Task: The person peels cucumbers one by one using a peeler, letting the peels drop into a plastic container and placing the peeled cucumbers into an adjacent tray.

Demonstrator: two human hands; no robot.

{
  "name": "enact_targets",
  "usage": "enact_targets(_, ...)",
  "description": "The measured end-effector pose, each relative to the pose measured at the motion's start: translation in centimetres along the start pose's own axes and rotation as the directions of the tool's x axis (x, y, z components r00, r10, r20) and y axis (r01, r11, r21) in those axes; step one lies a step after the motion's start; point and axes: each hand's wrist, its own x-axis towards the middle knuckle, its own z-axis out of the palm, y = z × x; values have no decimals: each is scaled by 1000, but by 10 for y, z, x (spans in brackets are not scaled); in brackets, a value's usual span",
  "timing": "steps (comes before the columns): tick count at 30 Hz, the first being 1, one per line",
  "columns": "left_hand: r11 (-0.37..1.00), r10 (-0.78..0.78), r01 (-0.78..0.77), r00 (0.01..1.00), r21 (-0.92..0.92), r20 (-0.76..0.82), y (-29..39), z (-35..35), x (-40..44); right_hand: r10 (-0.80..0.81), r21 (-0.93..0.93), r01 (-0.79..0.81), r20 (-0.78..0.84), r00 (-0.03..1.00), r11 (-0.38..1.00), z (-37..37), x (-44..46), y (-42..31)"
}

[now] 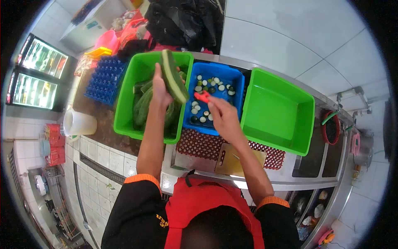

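My left hand (pixel 161 89) grips a long green zucchini (pixel 173 76) with a pale strip bared along its side. The zucchini is held at a tilt over the right edge of the left green bin (pixel 124 112). More dark green zucchini (pixel 143 108) lie in that bin. My right hand (pixel 224 116) is closed around a red peeler (pixel 202 97), just right of the zucchini's lower end and apart from it. Below the peeler is a blue bin (pixel 237 76) with several round cut ends (pixel 216 80), white with green skin.
To the right stands another green bin (pixel 277 112), with a sink (pixel 309 159) beyond it. A cutting board (pixel 248 159) lies on a dark red mat (pixel 197 143) along the counter's front. Blue egg trays (pixel 105 81) and a white bucket (pixel 81 122) are at the left.
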Motion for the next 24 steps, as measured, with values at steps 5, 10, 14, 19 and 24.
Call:
enact_targets(5, 942, -222, 215, 975, 256, -4, -24, 22, -35, -230, -184, 212, -81, 970, 960, -4, 62, -24)
enact_targets(10, 952, -211, 195, 977, 236, 43, -25, 29, -50, -242, -240, 207, -125, 962, 948, 4, 66, -37)
enact_targets(14, 958, -167, 165, 986, 235, -13, -30, 28, -50, -205, -232, 177, -99, 974, 956, 17, 42, -30)
enact_targets(19, 995, -65, 70, 996, 76, -67, -14, -17, 0, -88, -105, 92, 45, 995, 990, 20, -17, -21)
enact_targets(24, 992, 13, 5, 990, 123, -141, 3, -21, 13, -68, -91, 82, 141, 988, 992, 13, -31, 0)
